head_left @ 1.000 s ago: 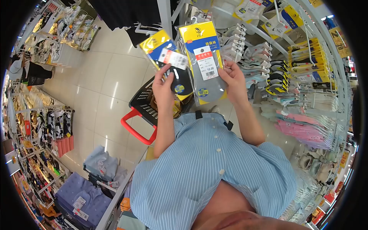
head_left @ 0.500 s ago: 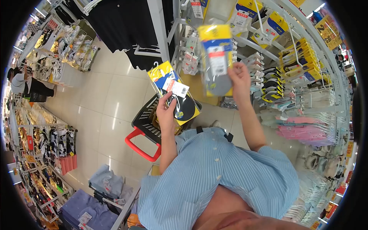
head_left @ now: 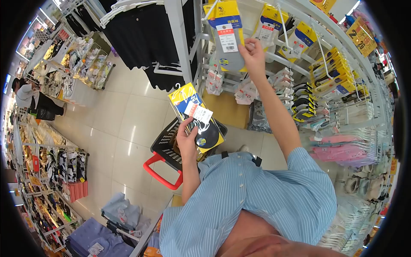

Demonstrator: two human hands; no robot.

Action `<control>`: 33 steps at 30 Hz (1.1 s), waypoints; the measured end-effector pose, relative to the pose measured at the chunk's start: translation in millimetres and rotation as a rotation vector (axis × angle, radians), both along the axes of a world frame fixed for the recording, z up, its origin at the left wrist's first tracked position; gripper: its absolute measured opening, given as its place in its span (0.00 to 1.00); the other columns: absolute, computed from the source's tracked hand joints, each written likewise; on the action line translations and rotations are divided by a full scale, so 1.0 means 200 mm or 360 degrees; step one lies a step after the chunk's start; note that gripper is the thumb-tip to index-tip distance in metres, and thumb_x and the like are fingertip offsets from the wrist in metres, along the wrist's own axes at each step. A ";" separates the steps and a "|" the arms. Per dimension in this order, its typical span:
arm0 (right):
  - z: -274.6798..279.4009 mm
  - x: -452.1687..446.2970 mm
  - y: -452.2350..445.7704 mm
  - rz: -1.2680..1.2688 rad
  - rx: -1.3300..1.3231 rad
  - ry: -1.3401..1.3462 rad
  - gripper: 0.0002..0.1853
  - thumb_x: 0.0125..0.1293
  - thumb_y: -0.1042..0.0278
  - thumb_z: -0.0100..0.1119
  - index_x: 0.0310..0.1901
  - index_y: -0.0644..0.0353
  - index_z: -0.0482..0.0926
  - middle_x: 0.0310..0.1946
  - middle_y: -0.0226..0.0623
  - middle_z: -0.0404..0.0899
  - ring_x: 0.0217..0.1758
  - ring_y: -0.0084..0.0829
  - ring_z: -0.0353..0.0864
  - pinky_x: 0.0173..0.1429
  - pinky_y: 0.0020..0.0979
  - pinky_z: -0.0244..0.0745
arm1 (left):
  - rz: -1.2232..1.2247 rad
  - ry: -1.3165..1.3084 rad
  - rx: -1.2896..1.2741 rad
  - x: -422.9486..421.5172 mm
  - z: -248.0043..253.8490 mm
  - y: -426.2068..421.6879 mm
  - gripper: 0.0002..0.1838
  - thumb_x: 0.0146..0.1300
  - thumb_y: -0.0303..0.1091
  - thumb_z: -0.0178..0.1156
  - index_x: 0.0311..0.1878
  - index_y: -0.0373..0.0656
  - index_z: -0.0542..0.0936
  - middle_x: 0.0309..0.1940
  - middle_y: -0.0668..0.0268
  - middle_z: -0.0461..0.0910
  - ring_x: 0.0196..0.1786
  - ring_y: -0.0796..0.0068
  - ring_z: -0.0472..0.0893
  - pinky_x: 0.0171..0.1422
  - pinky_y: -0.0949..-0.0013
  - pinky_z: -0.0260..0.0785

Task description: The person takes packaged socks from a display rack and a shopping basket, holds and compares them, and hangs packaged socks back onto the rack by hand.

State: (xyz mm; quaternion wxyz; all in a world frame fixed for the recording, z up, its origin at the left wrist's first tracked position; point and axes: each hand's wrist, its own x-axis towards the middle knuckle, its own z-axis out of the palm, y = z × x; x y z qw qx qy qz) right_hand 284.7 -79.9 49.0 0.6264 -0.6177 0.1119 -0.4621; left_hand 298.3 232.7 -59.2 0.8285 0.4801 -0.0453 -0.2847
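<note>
My left hand (head_left: 187,139) is closed on a pack of black socks (head_left: 209,132), with a yellow and blue header, a white price tag and a small hook on top. Raised to the rack, my right hand (head_left: 253,59) pinches the right edge of a pack of grey socks (head_left: 232,61) with a similar yellow and blue card. The top of this grey pack is right at a white display hook (head_left: 209,9); I cannot tell whether it hangs on it. Below my left hand stands a black shopping basket (head_left: 165,139) with a red handle.
More sock packs (head_left: 303,40) hang on white hooks to the right. Black garments (head_left: 141,40) hang from the rack at the upper left. Folded purple clothing (head_left: 96,237) lies at lower left. Across the aisle, a person (head_left: 28,96) stands near other racks.
My right hand has moved up and away with the grey sock pack, bringing it to the rack's hook. My left hand still holds the black sock pack, slightly lower in view.
</note>
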 end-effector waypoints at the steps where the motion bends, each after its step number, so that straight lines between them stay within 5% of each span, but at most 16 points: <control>1: -0.04 0.03 -0.04 0.0002 -0.0005 0.0029 0.14 0.64 0.77 0.58 0.48 0.63 0.65 0.41 0.44 0.81 0.42 0.24 0.80 0.45 0.22 0.73 | 0.0006 0.0000 -0.0037 0.00 0.00 0.00 0.19 0.57 0.12 0.55 0.53 0.33 0.74 0.48 0.61 0.76 0.48 0.75 0.77 0.53 0.75 0.71; 10: -0.15 0.21 -0.22 -0.0052 -0.0149 0.0392 0.19 0.63 0.72 0.59 0.53 0.68 0.65 0.45 0.47 0.79 0.47 0.33 0.80 0.52 0.29 0.73 | 0.0013 0.0045 -0.0043 0.00 0.04 0.00 0.20 0.57 0.12 0.55 0.53 0.35 0.73 0.47 0.61 0.76 0.47 0.75 0.78 0.52 0.73 0.73; 14: -0.21 0.14 -0.10 -0.0995 -0.0764 0.0459 0.24 0.61 0.67 0.62 0.55 0.67 0.67 0.50 0.46 0.74 0.55 0.37 0.74 0.60 0.34 0.68 | 0.0076 -0.0081 -0.0128 0.01 0.04 -0.03 0.17 0.57 0.12 0.56 0.49 0.37 0.71 0.44 0.63 0.75 0.46 0.75 0.77 0.52 0.73 0.72; 17: -0.11 -0.07 0.22 -0.0817 -0.0591 0.0680 0.23 0.63 0.65 0.61 0.55 0.67 0.67 0.50 0.43 0.74 0.56 0.34 0.73 0.61 0.33 0.67 | 0.0026 -0.0058 -0.0137 0.01 0.12 -0.06 0.16 0.57 0.13 0.58 0.46 0.40 0.69 0.42 0.64 0.74 0.44 0.76 0.77 0.51 0.74 0.72; 19: -0.17 -0.19 0.40 0.0097 -0.0006 0.0819 0.22 0.66 0.64 0.58 0.56 0.67 0.68 0.51 0.40 0.74 0.58 0.30 0.71 0.62 0.31 0.66 | 0.0010 -0.0023 -0.0218 0.03 0.13 -0.10 0.16 0.57 0.13 0.58 0.45 0.41 0.69 0.42 0.65 0.74 0.43 0.77 0.77 0.49 0.74 0.71; 21: -0.24 -0.31 0.56 0.0443 -0.0058 0.1069 0.22 0.68 0.63 0.56 0.59 0.66 0.67 0.54 0.37 0.72 0.58 0.25 0.70 0.60 0.29 0.67 | -0.0036 -0.0059 -0.0239 0.04 0.10 -0.13 0.16 0.57 0.13 0.58 0.46 0.40 0.70 0.43 0.64 0.73 0.46 0.76 0.76 0.52 0.73 0.70; 24: -0.32 -0.43 0.74 0.0829 0.0458 0.0796 0.23 0.68 0.62 0.57 0.59 0.66 0.68 0.48 0.35 0.78 0.49 0.21 0.76 0.53 0.25 0.72 | -0.0078 -0.0141 -0.0296 0.04 0.13 -0.19 0.16 0.57 0.13 0.58 0.47 0.38 0.70 0.47 0.62 0.72 0.52 0.74 0.73 0.56 0.71 0.67; 33: -0.20 -0.61 0.74 0.0739 0.0582 0.0806 0.20 0.68 0.67 0.56 0.58 0.67 0.69 0.49 0.32 0.78 0.49 0.19 0.75 0.55 0.24 0.71 | -0.0064 0.0039 -0.0555 0.03 0.28 -0.26 0.28 0.65 0.21 0.51 0.68 0.38 0.59 0.61 0.52 0.68 0.57 0.66 0.75 0.58 0.66 0.71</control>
